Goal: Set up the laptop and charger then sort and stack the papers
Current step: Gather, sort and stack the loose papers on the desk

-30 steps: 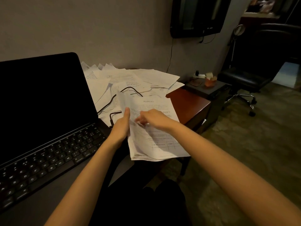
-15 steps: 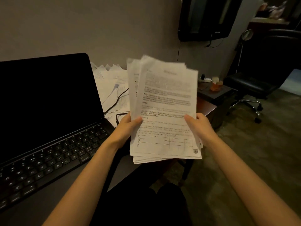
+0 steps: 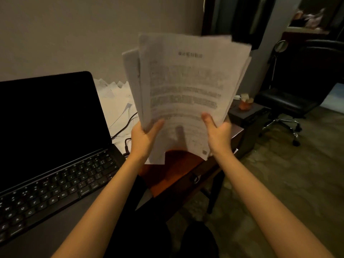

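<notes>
An open laptop (image 3: 50, 138) with a dark screen is sitting at the left of the bench (image 3: 175, 170), loose papers (image 3: 117, 101) and a black cable (image 3: 123, 127) lying just beside it. The left hand (image 3: 143, 138) and right hand (image 3: 219, 135) are gripping a sheaf of papers (image 3: 186, 90) by its lower edge, holding it upright above the bench.

Matt printed paper sheets (image 3: 186, 86), glossy reddish wood desk (image 3: 173, 170), black leather chair (image 3: 286, 103).
</notes>
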A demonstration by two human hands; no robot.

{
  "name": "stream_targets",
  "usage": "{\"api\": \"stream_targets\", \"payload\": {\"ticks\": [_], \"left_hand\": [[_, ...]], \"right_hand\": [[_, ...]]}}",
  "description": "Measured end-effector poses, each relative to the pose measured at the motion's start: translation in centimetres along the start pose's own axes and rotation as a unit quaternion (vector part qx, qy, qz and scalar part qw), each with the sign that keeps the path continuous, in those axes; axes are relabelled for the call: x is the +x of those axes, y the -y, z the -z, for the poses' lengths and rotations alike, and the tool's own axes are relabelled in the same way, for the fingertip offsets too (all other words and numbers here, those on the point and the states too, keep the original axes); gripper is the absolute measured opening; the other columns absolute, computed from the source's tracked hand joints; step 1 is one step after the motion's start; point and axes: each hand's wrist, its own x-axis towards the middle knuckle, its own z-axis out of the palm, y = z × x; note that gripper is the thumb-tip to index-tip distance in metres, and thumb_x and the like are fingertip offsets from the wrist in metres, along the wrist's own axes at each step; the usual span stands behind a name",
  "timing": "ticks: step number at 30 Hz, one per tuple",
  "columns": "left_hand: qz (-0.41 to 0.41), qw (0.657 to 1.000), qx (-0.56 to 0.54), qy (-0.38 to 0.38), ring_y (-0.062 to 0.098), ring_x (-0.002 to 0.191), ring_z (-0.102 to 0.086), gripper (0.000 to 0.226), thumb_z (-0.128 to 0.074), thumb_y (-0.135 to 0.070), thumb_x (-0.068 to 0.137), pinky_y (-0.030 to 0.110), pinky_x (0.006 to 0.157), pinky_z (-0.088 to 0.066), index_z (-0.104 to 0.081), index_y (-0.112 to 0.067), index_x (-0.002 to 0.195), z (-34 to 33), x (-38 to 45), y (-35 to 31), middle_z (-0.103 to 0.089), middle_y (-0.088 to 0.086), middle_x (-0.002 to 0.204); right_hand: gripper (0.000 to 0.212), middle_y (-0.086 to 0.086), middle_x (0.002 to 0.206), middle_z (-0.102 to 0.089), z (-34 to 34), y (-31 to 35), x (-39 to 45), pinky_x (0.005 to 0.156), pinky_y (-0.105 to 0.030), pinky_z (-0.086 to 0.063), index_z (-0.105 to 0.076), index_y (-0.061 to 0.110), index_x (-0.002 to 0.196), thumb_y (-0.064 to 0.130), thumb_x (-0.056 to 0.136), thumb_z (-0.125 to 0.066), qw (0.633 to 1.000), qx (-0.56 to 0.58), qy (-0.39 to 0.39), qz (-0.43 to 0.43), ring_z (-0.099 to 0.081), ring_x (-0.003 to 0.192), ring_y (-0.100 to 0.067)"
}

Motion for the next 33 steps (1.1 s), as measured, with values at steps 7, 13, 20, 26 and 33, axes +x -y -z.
{"api": "stream_targets", "payload": {"ticks": [7,13,20,26,33], "left_hand": [[0.045,0.999,0.021,0.023,0.003,0.089,-0.068,0.017,-0.066,-0.016,0.086,0.020,0.073,-0.054,-0.065,-0.026,0.100,0.2,2.8,1.7,-0.071,-0.013,0.094],[0.060,0.989,0.135,0.019,0.006,0.089,-0.069,0.014,-0.065,-0.017,0.087,0.020,0.072,-0.056,-0.065,-0.027,0.097,1.4,5.8,3.8,-0.071,-0.012,0.093],[0.155,0.970,0.162,-0.092,0.008,0.063,-0.067,0.007,-0.068,-0.016,0.086,0.021,0.055,-0.053,-0.070,-0.012,0.090,1.2,8.7,-1.4,-0.070,-0.006,0.069],[0.248,0.945,0.080,-0.196,0.023,0.081,-0.072,0.009,-0.066,-0.013,0.087,0.035,0.066,-0.059,-0.069,-0.013,0.096,0.4,9.5,-10.3,-0.074,0.005,0.086],[0.223,0.913,0.042,-0.339,0.001,0.088,-0.060,0.039,-0.060,-0.017,0.093,0.015,0.071,-0.050,-0.051,-0.014,0.131,1.1,11.0,-19.6,-0.059,-0.013,0.109]], "right_hand": [[0.013,0.010,0.094,-0.067,0.2,-4.3,1.6,0.068,-0.015,-0.053,-0.063,0.021,0.095,0.011,0.086,-0.066,0.998,0.025,0.052,-0.038,-0.067,0.084,0.001],[0.016,0.015,0.089,-0.066,-1.4,-6.2,5.7,0.064,-0.011,-0.051,-0.063,0.022,0.094,0.008,0.085,-0.066,0.993,0.001,0.108,-0.038,-0.067,0.079,0.005],[0.016,0.012,0.092,-0.067,-5.9,-3.2,10.0,0.064,-0.012,-0.052,-0.065,0.021,0.097,0.009,0.087,-0.064,0.976,0.004,0.151,-0.154,-0.067,0.079,0.005],[0.017,0.008,0.096,-0.067,-7.1,4.6,14.2,0.064,-0.012,-0.052,-0.062,0.017,0.105,0.023,0.099,-0.048,0.929,-0.056,0.274,-0.241,-0.066,0.087,-0.003],[0.051,-0.015,0.070,-0.064,-7.8,11.9,16.0,0.056,-0.031,-0.055,-0.062,0.005,0.095,0.036,0.104,-0.023,0.836,-0.059,0.344,-0.424,-0.064,0.061,-0.027]]}}
